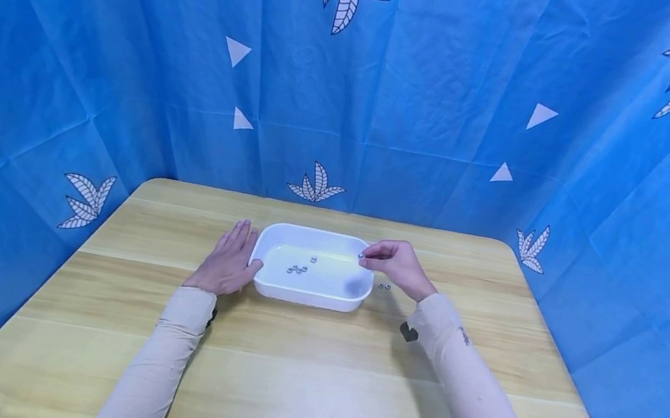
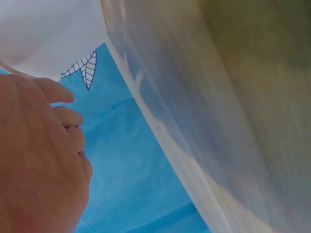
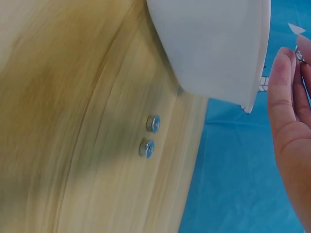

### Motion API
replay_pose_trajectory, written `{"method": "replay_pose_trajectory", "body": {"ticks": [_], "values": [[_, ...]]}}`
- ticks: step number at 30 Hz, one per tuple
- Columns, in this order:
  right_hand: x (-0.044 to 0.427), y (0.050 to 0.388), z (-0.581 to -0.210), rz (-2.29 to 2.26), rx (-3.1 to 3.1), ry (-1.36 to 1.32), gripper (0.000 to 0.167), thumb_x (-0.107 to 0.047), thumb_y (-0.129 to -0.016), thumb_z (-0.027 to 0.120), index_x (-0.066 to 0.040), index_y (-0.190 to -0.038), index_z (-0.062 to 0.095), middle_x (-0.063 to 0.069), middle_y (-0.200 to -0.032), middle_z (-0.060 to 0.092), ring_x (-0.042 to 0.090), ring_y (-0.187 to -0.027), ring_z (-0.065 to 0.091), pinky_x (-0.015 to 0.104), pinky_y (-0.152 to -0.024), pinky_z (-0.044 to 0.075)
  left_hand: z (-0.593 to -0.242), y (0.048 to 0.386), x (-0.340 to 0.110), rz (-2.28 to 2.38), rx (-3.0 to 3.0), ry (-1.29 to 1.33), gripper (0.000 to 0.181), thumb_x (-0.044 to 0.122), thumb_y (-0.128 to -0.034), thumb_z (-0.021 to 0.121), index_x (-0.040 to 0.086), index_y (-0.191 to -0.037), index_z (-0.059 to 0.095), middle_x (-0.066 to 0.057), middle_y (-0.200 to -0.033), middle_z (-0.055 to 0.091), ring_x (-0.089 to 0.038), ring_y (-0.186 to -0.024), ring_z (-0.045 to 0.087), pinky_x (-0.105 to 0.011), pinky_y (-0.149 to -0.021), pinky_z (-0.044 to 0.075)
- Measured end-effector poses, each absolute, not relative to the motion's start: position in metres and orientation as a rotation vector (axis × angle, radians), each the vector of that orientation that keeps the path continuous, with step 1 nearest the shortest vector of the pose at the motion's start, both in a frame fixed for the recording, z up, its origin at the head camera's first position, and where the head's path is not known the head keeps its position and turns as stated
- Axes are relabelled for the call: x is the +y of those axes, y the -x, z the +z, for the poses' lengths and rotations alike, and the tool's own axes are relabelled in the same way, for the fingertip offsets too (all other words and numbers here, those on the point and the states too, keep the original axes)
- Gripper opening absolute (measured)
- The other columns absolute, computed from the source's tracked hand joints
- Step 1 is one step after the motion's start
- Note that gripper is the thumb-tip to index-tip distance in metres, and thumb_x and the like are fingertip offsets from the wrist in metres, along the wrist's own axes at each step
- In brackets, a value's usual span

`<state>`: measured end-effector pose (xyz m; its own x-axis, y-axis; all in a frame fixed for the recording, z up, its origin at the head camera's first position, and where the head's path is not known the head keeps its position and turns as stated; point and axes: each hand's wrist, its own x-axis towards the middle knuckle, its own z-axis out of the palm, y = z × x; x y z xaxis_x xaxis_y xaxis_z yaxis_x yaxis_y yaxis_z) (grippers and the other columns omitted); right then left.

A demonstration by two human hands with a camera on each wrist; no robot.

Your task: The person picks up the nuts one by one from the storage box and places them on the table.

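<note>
A white plastic tray stands on the table. Several small round silver metal pieces lie inside it, nut-like or bearing-like. My left hand rests at the tray's left end, fingers extended, the thumb touching the rim. In the left wrist view, that hand is beside the tray wall. Over the tray's right end, my right hand pinches one small round metal piece between thumb and fingertips. Two more such pieces sit on the table right of the tray, below that hand.
The pale wooden table has rounded far corners. A blue curtain with white leaf and triangle prints surrounds its back and sides. A dark band sits at each wrist, and the right one carries a small black block.
</note>
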<state>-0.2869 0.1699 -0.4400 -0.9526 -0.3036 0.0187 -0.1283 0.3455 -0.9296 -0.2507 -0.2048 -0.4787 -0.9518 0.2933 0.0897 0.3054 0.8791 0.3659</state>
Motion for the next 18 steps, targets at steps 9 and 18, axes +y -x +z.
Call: {"method": "replay_pose_trajectory", "body": {"ticks": [9,18], "values": [[0.189,0.288,-0.446,-1.667,2.464,0.326,0.030,-0.012,-0.085,0.083,-0.001,-0.113,0.076,0.009,-0.109,0.080,0.010,-0.095,0.074,0.026,-0.090,0.060,-0.478,0.251,-0.205,-0.583,-3.020,0.482,0.074,0.035,-0.1049,0.034,-0.010,-0.161,0.016,-0.029,-0.172,0.001,-0.045,-0.162,0.001,-0.059,-0.132,0.006],[0.208,0.287,-0.453,-1.655,2.485,0.283,0.037,-0.013,-0.087,0.082,0.003,-0.119,0.073,0.015,-0.114,0.078,0.007,-0.094,0.073,0.023,-0.090,0.059,-0.479,0.252,-0.204,-0.574,-3.020,0.486,0.072,0.033,-0.1063,0.036,-0.010,-0.161,0.015,-0.030,-0.172,0.002,-0.047,-0.161,0.002,-0.059,-0.132,0.006]]}}
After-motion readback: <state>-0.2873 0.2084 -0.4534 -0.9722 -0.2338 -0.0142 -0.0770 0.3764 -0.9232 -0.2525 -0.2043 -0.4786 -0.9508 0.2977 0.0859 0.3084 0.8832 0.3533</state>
